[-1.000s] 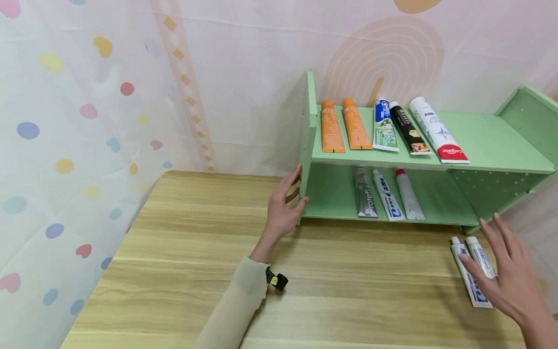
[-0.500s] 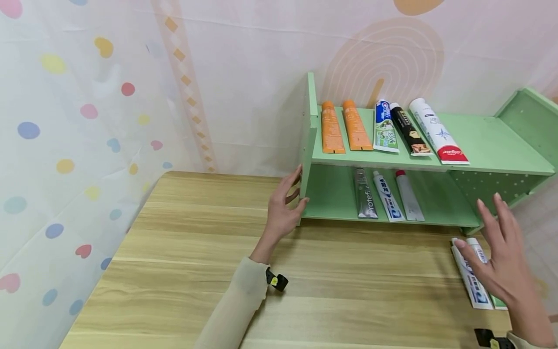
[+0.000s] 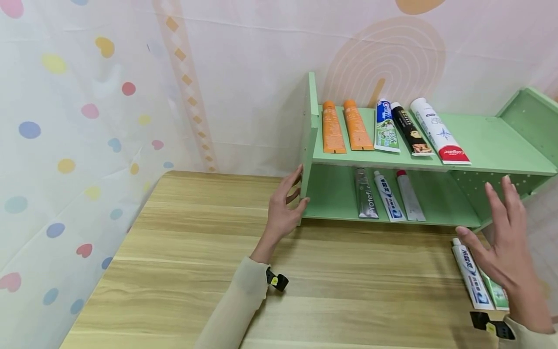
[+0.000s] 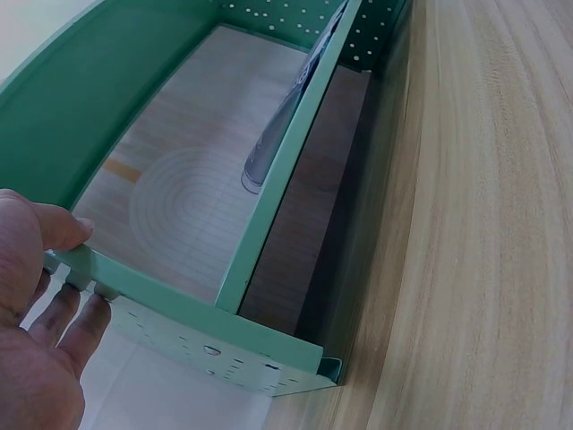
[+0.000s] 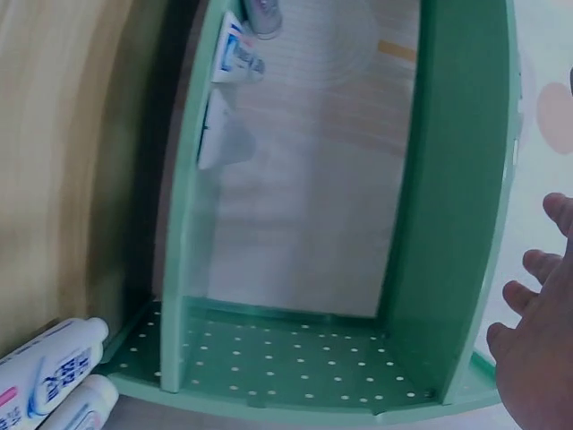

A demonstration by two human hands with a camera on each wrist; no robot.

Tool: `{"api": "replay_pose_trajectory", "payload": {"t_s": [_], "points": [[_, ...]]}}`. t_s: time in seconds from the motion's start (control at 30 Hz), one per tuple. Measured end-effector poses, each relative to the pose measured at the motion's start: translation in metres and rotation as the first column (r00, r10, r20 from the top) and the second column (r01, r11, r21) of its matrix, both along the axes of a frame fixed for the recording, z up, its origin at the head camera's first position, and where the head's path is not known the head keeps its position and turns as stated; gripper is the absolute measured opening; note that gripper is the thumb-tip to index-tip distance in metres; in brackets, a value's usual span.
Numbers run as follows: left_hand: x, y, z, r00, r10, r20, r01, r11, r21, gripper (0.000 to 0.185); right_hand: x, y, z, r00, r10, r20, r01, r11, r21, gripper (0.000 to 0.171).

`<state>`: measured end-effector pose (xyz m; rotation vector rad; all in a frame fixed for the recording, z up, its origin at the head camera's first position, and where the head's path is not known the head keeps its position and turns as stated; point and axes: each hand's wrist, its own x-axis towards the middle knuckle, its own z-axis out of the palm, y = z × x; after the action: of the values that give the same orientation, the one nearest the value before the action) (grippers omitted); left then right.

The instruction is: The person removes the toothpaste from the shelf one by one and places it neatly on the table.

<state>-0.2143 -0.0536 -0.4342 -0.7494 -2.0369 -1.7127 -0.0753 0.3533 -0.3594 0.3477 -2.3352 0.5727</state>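
Observation:
My left hand (image 3: 283,206) grips the left side panel of a green two-tier shelf (image 3: 510,140). In the left wrist view its thumb lies over the panel's edge, with fingers against the outer face. My right hand (image 3: 507,252), fingers spread and holding nothing, is at the shelf's right end. It partly covers two toothpaste tubes on the table: a white-and-blue tube (image 3: 472,276) and a green-ended tube (image 3: 496,293). On the lower tier lie a silver tube (image 3: 365,194), a blue-and-white tube (image 3: 389,196) and a white tube with a red cap (image 3: 410,196).
Across the upper tier lie two orange tubes (image 3: 333,128), a blue-green Crest tube (image 3: 386,128), a black tube (image 3: 411,130) and a white Colgate tube (image 3: 440,131). The wooden table (image 3: 196,242) extends leftward. A patterned cloth (image 3: 244,87) hangs behind the shelf.
My right hand has risen from beside the two table tubes toward the shelf's right end, uncovering more of them. The left hand keeps its place on the panel.

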Motion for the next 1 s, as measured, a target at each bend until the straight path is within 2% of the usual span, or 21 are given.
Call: {"api": "replay_pose_trajectory", "payload": {"t_s": [0.43, 0.53, 0.77, 1.0], "points": [[0.0, 0.002, 0.0, 1.0, 0.012, 0.011, -0.012, 1.0, 0.012, 0.08, -0.017, -0.008, 0.031, 0.994, 0.027, -0.108, -0.02, 0.998, 0.067, 0.103], [0.004, 0.003, 0.005, 1.0, 0.014, 0.019, -0.014, 1.0, 0.021, 0.08, -0.02, -0.011, 0.038, 0.994, 0.035, -0.104, -0.027, 0.997, 0.073, 0.103], [0.021, 0.002, 0.027, 1.0, 0.005, 0.023, -0.005, 1.0, 0.025, 0.075, -0.034, -0.016, 0.053, 0.995, 0.046, -0.091, -0.039, 0.996, 0.077, 0.106], [0.022, 0.001, 0.029, 1.0, -0.006, 0.017, 0.005, 0.999, 0.032, 0.074, -0.046, -0.014, 0.067, 0.999, 0.041, 0.009, -0.042, 0.997, 0.071, 0.109]]}}
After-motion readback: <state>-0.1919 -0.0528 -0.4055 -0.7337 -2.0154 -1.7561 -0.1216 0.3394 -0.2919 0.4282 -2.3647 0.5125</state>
